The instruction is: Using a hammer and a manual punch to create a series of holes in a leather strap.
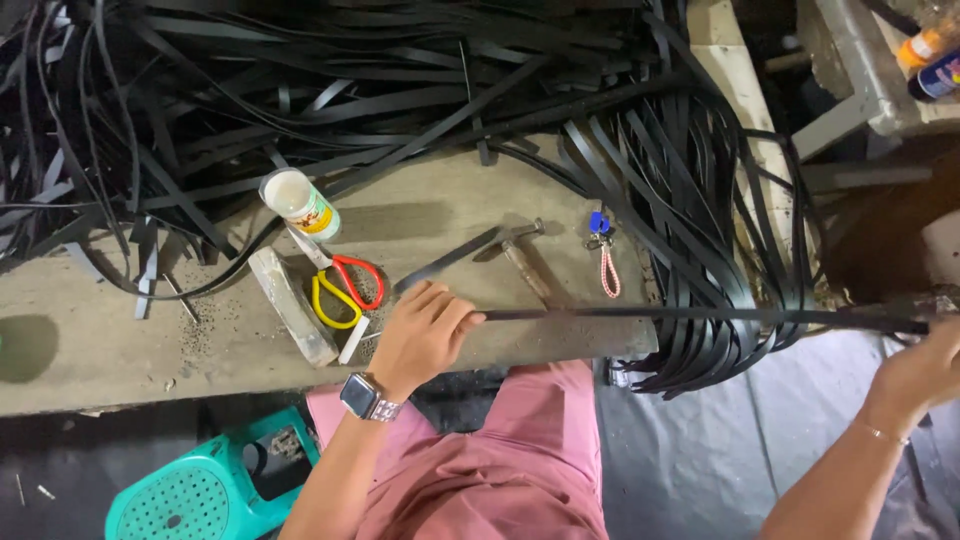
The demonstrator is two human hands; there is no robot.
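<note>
- Head view: the left hand (pixel 422 335) rests at the front edge of the desk (pixel 110 350), its grip pinched on one end of a long black strip (pixel 700 315).
- The black strip runs taut and level from that pinch out to the right hand (pixel 925 370) at the frame's right edge; the fingers there curl around the far end, though the exact hold is partly cut off.
- The strip looks flat, thin and flexible, like rubber or plastic banding; it is probably light, springy and fairly smooth, so a firm pinch on the flat faces near each end seems the surest hold.
- Behind lies a big tangled pile of black strips (pixel 330 80), with a hanging bundle (pixel 700 230) draped over the desk's right end.
- Near the left hand lie red-and-yellow scissors (pixel 342 290), a pale sharpening block (pixel 293 305), a hammer (pixel 522 262), a flat metal blade (pixel 445 260) and a small white bottle (pixel 300 205).
- A blue key fob with a pink loop (pixel 603 250) lies beside the hammer.
- A teal plastic stool (pixel 200 490) stands below the desk.
</note>
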